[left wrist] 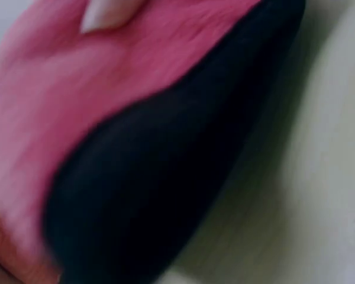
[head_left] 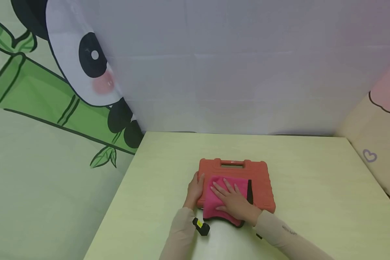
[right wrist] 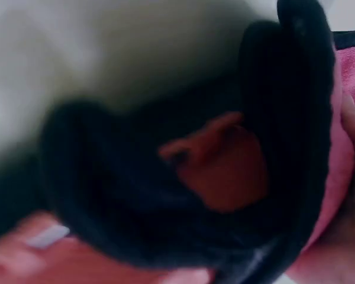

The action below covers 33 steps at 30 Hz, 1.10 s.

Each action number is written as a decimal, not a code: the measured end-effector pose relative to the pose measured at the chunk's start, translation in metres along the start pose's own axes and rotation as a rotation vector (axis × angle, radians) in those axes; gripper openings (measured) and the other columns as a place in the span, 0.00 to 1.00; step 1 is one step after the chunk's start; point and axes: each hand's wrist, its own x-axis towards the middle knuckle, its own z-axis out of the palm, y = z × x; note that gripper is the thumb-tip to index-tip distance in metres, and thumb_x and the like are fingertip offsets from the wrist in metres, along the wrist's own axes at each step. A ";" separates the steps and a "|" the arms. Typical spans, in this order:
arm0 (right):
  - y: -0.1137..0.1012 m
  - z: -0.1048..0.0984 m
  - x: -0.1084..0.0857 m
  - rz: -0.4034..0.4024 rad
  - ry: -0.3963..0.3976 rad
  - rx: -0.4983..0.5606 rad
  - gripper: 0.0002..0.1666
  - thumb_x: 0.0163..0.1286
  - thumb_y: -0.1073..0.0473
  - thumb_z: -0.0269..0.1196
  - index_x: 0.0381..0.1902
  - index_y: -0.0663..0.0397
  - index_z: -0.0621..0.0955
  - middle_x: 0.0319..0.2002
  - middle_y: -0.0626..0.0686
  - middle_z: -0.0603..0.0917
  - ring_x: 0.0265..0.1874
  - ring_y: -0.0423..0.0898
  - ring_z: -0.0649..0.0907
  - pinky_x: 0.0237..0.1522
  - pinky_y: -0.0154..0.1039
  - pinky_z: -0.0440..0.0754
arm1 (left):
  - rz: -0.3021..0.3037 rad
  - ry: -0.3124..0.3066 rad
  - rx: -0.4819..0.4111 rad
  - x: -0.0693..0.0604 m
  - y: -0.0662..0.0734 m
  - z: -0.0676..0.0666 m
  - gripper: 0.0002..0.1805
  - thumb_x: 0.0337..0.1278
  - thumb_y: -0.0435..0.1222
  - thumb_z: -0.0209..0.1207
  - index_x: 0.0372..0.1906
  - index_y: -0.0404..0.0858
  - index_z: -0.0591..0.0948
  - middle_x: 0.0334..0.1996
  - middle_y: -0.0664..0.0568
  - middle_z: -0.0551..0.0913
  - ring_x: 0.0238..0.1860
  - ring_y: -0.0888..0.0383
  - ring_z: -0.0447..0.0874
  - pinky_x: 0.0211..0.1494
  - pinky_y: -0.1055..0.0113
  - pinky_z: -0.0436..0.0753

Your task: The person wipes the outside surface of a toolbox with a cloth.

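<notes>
An orange-red plastic case (head_left: 261,180) with a handle at its far side lies flat on the table. On it is a pink cloth (head_left: 211,206) with black edging, its near edge hanging past the case's front. The right hand (head_left: 235,204) rests on the cloth with fingers spread. At the case's left edge, the left hand (head_left: 195,189) touches the side with its fingers extended. The left wrist view shows the pink cloth (left wrist: 124,71) and its black border close up, with one fingertip on it. Black edging (right wrist: 290,118) curls over the case (right wrist: 225,177) in the right wrist view.
The pale yellow-green table (head_left: 162,162) extends around the case. Behind it stands a grey-white backdrop (head_left: 234,79), with a printed panda and bamboo at the left. A black device with a yellow mark (head_left: 202,227) sits at the left wrist.
</notes>
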 end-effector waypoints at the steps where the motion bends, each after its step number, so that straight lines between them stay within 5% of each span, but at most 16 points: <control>1: -0.003 -0.002 0.004 0.001 -0.017 -0.003 0.41 0.64 0.42 0.56 0.71 0.44 0.56 0.72 0.50 0.55 0.71 0.61 0.50 0.63 0.66 0.55 | 0.000 0.001 0.002 0.000 0.000 0.000 0.29 0.69 0.50 0.39 0.64 0.34 0.64 0.59 0.35 0.72 0.59 0.39 0.70 0.59 0.45 0.69; 19: -0.032 -0.017 0.021 0.002 -0.279 0.027 0.47 0.64 0.35 0.51 0.73 0.44 0.47 0.74 0.47 0.42 0.72 0.61 0.38 0.66 0.63 0.50 | -0.016 -0.058 -0.017 -0.013 -0.010 -0.019 0.30 0.69 0.51 0.38 0.65 0.36 0.63 0.59 0.36 0.72 0.59 0.38 0.70 0.59 0.43 0.69; 33: -0.058 -0.022 0.036 0.155 -0.356 -0.054 0.49 0.62 0.29 0.48 0.73 0.37 0.43 0.74 0.43 0.41 0.72 0.58 0.39 0.67 0.62 0.48 | 0.103 -0.112 0.017 -0.034 -0.027 -0.055 0.27 0.69 0.49 0.38 0.62 0.33 0.66 0.56 0.35 0.74 0.56 0.38 0.73 0.56 0.44 0.71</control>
